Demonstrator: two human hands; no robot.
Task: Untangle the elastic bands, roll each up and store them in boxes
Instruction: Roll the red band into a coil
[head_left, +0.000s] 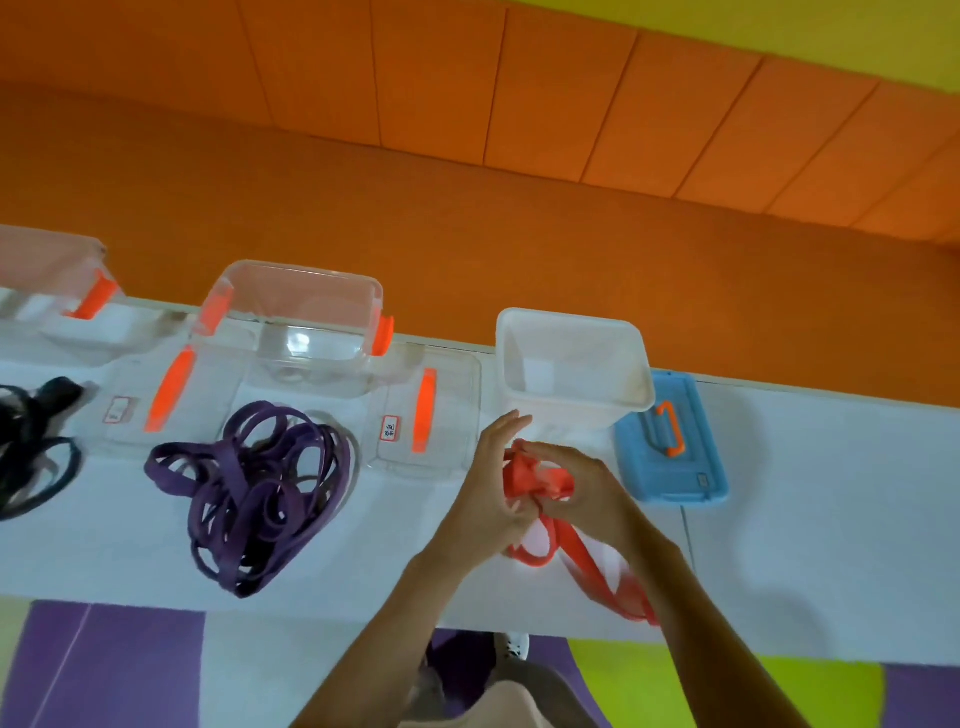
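A red elastic band is partly rolled between both hands above the white table. My left hand holds the roll from the left with its upper fingers straight. My right hand grips the roll from the right. The band's loose tail trails down to the table's front edge. An open white box stands just behind the hands. A tangled purple band heap lies to the left. A black band heap lies at the far left.
A clear box with orange latches stands behind the purple heap, another clear box at far left. Two clear lids lie flat. A blue lid with an orange handle lies right of the white box. An orange wall rises behind.
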